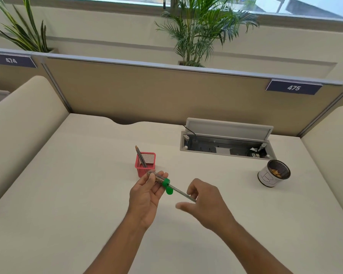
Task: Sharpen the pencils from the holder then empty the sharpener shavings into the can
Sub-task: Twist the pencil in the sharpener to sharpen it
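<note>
On the cream surface at frame centre, the left hand (147, 191) pinches a light, clear-barrelled green sharpener (162, 180) while the right hand (204, 200) pinches the thin, stiff grey pencil (183, 193), best gripped mid-shaft.

The single head-worn camera looked forward and down from above the desk (87, 175), close over the person's two forearms, which entered from six o'clock. Its wide angle reached the partition (156, 91) and window (246, 4) at twelve o'clock.

left hand (147, 194): palm up, gripping | right hand (204, 202): fingers pinched
</note>
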